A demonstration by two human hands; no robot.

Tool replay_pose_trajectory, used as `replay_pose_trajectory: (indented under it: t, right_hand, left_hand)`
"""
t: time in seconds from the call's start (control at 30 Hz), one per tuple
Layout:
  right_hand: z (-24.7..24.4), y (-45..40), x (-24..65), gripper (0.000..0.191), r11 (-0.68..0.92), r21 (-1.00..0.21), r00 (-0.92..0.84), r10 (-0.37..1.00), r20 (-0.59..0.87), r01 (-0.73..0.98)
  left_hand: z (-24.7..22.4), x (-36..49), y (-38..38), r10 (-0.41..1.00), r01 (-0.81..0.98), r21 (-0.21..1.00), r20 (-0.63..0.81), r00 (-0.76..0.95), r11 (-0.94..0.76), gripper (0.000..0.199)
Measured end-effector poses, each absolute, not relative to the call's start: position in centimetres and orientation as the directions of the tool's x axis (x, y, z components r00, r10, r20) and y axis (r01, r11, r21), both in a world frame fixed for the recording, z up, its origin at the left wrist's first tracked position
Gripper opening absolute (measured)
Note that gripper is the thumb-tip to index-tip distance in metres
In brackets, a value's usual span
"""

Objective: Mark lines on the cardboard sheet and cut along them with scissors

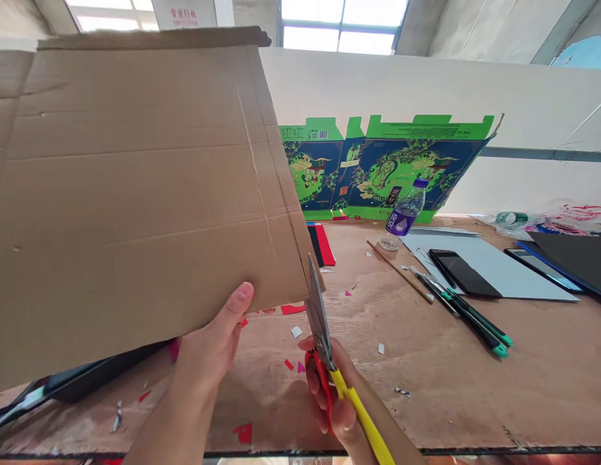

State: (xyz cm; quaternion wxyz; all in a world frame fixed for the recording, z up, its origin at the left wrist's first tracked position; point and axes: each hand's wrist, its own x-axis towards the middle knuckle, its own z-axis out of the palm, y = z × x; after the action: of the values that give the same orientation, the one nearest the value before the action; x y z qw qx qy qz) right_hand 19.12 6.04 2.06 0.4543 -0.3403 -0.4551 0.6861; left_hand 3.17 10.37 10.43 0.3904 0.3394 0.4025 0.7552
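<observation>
A large brown cardboard sheet [150,187] fills the left side, tilted up off the table. My left hand [210,352] grips its lower edge, thumb on the near face and fingers hidden behind. My right hand [337,400] is closed round a pair of scissors [321,320] with one red and one yellow handle. The blades point up at the sheet's lower right corner, next to a pencil line running along the right edge. One blade lies in front of the cardboard; whether it has cut in there is hard to see.
A green and blue printed box panel [397,168] leans on the back wall. To the right are a tilted bottle [408,210], a thin stick [400,271], utility knives [468,316], a phone [464,273] and a white board [514,274]. Paper scraps [243,433] dot the wooden table [450,400].
</observation>
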Motion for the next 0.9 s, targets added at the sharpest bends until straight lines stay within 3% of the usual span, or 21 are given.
replay_pose_trajectory:
  t: [0.13, 0.33, 0.63, 0.9]
  right_hand:
    - [2.1, 5.9, 18.9, 0.084, -0.142, -0.933, -0.316, 0.948, -0.033, -0.33]
    - [2.0, 5.8, 18.7, 0.09, -0.14, -0.931, -0.306, 0.952, -0.033, -0.337]
    - [1.0, 6.4, 19.5, 0.104, -0.193, -0.921, -0.375, 0.925, -0.056, -0.339]
    - [1.6, 5.8, 19.2, 0.095, -0.174, -0.908, -0.35, 0.936, -0.033, -0.381]
  left_hand:
    - [10.7, 3.3, 10.3, 0.847, -0.289, 0.87, 0.228, -0.48, -0.399, 0.078]
    - [10.9, 3.4, 10.2, 0.841, -0.277, 0.853, 0.286, -0.459, -0.442, 0.079]
    - [10.9, 3.3, 10.3, 0.834, -0.297, 0.847, 0.265, -0.484, -0.442, 0.071]
    - [11.2, 3.3, 10.2, 0.846, -0.36, 0.832, 0.217, -0.487, -0.421, 0.075]
